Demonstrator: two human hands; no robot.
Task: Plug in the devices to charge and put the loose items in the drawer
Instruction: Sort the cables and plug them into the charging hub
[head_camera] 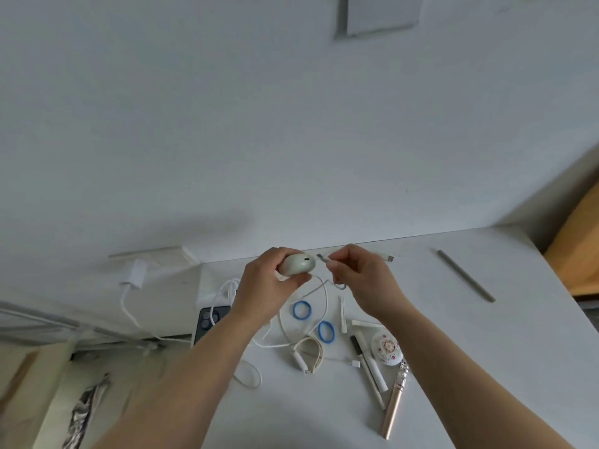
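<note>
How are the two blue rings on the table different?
The upper blue ring looks rounder; the lower blue ring looks more oval and tilted. The upper one lies nearer the left hand, the lower one nearer the beige band. Both are blue and lie flat.

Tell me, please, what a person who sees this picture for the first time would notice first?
The two hands raised at the centre: the left hand grips a white rounded device with its small port turned to the right hand, which pinches a cable plug just short of that port. Below them, on the white table, lie two blue bands, pens and a white cable.
</note>
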